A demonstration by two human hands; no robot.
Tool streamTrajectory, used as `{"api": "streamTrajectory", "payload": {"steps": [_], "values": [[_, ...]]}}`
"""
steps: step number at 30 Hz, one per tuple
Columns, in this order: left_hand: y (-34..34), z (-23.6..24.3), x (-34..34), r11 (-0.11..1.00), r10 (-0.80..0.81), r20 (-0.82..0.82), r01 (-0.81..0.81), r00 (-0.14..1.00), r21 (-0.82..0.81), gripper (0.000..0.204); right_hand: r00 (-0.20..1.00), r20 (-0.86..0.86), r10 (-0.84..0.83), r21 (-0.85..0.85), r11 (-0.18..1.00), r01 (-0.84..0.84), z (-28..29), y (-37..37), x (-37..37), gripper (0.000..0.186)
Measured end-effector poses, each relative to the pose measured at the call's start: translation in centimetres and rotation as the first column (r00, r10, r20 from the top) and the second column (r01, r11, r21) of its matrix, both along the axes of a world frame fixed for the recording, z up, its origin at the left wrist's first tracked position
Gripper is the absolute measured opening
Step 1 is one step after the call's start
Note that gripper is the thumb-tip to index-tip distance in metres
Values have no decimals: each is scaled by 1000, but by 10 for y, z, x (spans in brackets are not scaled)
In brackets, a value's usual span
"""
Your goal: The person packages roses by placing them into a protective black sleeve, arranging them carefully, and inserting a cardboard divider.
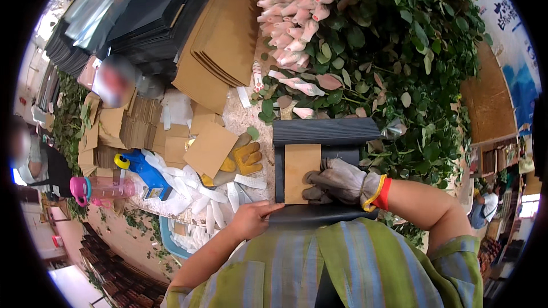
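Pressing from above, the gloved right hand (342, 182) lays its fingers on the brown card (298, 162), probably to keep it flat on the black sheet (279, 177), though I cannot tell whether they pinch it; the bare left hand (251, 219) stretches its index finger near the card's lower left corner, perhaps for steadying the sheet, its other fingers being unclear. The card's long axis runs away from the striped shirt (274, 268), one short end pointing to the ridged flap (325, 132), which lies crosswise before the pink sleeves (297, 17).
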State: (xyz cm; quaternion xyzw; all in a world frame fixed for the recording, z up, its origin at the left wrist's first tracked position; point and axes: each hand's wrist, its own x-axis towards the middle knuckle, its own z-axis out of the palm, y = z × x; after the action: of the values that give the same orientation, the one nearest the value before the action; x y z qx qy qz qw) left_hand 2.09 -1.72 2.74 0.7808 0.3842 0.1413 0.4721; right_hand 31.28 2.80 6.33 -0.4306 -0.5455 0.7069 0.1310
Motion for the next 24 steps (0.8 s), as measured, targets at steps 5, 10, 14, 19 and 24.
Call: {"api": "streamTrajectory", "payload": {"steps": [5, 10, 14, 19, 24], "values": [[5, 5, -3, 995, -68, -37, 70, 997, 72, 41, 857, 511, 62, 4, 997, -74, 37, 13, -12, 26], [50, 17, 14, 917, -11, 78, -21, 997, 397, 56, 846, 526, 87, -91, 995, -46, 53, 19, -15, 24], [63, 23, 66, 865, -10, -17, 17, 1000, 502, 74, 791, 589, 165, 291, 870, -398, 31, 7, -3, 19], [52, 11, 75, 883, -107, -186, 179, 977, 434, 91, 722, 672, 164, 296, 834, -465, 41, 6, -11, 19], [52, 11, 73, 888, -125, -188, 194, 974, 416, 92, 762, 637, 114, 247, 907, -342, 45, 7, -11, 17]]}}
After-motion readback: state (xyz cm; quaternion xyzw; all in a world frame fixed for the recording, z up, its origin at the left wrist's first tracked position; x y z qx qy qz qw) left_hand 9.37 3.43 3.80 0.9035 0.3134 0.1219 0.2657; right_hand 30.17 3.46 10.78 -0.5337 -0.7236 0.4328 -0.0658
